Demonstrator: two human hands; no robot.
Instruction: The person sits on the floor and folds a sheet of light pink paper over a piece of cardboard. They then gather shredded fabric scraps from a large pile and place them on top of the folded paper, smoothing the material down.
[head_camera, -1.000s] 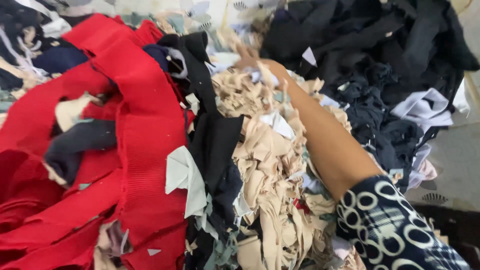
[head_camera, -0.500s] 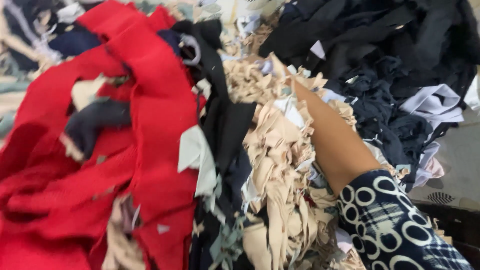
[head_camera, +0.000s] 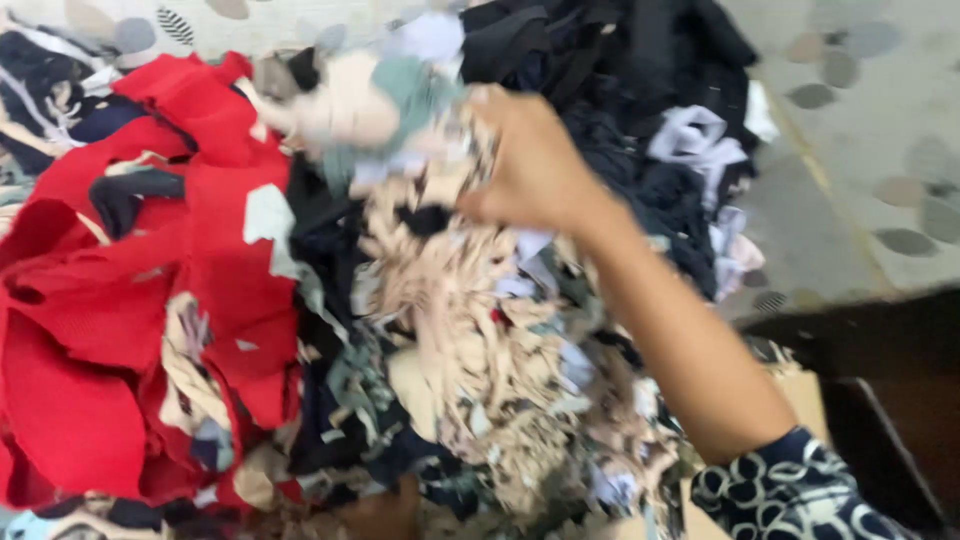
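Head view of a heap of fabric scraps. The right hand (head_camera: 530, 165), fingers curled together, grips a bunch of beige and pale-green cloth scraps (head_camera: 380, 110) lifted just to its left; motion blur hides the exact finger placement. Directly below the hand lies a mound of beige strips (head_camera: 460, 330), mixed with dark patterned pieces. Further left of the hand spreads a mass of red fabric (head_camera: 130, 330). Above and to the right of the hand sits a pile of black and navy scraps (head_camera: 640, 60), with a pale lilac piece (head_camera: 695, 135) among them. The patterned sleeve (head_camera: 790, 495) covers the forearm near the lower edge.
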